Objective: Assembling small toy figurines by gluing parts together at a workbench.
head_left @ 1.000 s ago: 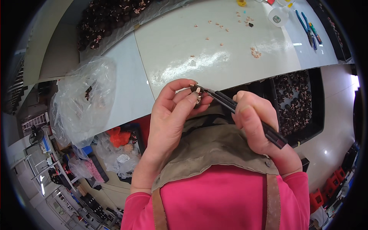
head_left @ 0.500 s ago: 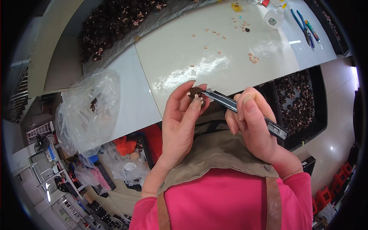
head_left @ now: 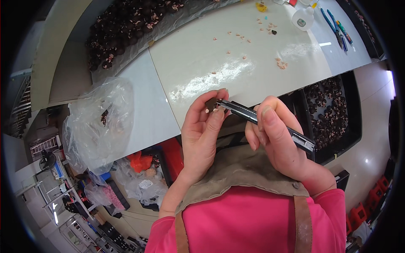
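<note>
"Evidently close work: above an olive-brown apron [head_left: 249, 166], a worker's right hand [head_left: 276, 135] wraps its fingers around a black snap-off utility knife [head_left: 241, 111]. How are the other fingers set?"

"Narrowed to a pinch. The left hand [head_left: 199, 131] holds a small dark-brown moulded piece [head_left: 210, 103] with pale pink parts between thumb and fingertips, up near the table's front edge. The knife's tip reaches the piece; whether it touches, I cannot tell from where I stand."

"Heavy, would you say?"

"Light, I'd judge, and fairly stiff, like moulded plastic or hard rubber. The dark body looks smooth and rounded, so it could roll under a loose thumb. Those pink parts look the more fragile; best to grip the broad dark sides, with fingertips clear of the blade. The knife asks for a hold well back on its handle."

"And beyond the hands?"

"Pink scraps [head_left: 281, 64] dot the pale table [head_left: 190, 55]. To the right, a black tray [head_left: 355, 116] carries many dark pieces with pink bits; to the left, a clear plastic bag [head_left: 95, 135] slumps over the edge. Farther back are a white bottle [head_left: 301, 21], blue-handled pliers [head_left: 336, 33] and a green pen [head_left: 344, 32]. At far left, a big heap of dark pieces [head_left: 130, 31] rests on plastic sheeting."
</note>
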`<state>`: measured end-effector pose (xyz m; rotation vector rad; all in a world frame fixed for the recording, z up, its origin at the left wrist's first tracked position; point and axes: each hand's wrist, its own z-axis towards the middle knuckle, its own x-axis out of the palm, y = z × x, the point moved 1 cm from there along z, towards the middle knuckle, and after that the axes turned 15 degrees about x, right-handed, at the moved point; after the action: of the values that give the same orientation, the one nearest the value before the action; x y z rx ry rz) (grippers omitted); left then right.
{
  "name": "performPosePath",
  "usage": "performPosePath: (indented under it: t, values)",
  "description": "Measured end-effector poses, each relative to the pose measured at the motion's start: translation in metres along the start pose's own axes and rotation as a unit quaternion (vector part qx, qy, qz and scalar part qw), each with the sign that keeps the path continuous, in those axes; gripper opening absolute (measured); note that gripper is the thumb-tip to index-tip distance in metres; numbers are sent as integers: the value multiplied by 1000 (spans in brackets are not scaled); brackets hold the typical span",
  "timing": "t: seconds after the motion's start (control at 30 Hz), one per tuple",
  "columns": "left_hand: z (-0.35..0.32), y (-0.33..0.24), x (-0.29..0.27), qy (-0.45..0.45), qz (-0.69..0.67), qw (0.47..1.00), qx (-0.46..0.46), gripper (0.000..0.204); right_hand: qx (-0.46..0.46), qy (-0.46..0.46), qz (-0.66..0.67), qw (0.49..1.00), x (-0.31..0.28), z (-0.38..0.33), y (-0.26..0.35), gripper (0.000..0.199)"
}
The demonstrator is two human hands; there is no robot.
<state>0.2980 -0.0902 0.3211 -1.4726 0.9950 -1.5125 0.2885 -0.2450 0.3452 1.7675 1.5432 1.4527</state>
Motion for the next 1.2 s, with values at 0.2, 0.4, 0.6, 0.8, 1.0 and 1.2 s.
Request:
performPosePath:
  t: [0.2, 0.4, 0.6, 0.8, 1.0, 1.2]
  values:
    - [-1, 4, -3, -8, -11, 999, 37, 33, 58, -14, 65, 996, 5, 0, 4, 34]
    - [2, 10, -3, -19, -22, 996, 85, 31, 75, -2, 140, 987, 11, 1, 7, 35]
    - [5, 17, -8, -18, 19, 985, 170, 28, 114, 3, 240, 964, 14, 5, 4, 34]
    - [9, 19, -13, -5, 56, 973, 225, 29, 156, 24, 312, 937, 18, 8, 6, 31]
    - [12, 18, -15, 24, 106, 958, 266, 33, 111, 7, 248, 962, 15, 7, 4, 33]
    - [11, 9, -17, 60, 129, 969, 201, 44, 25, 6, 92, 995, 13, 2, 6, 32]
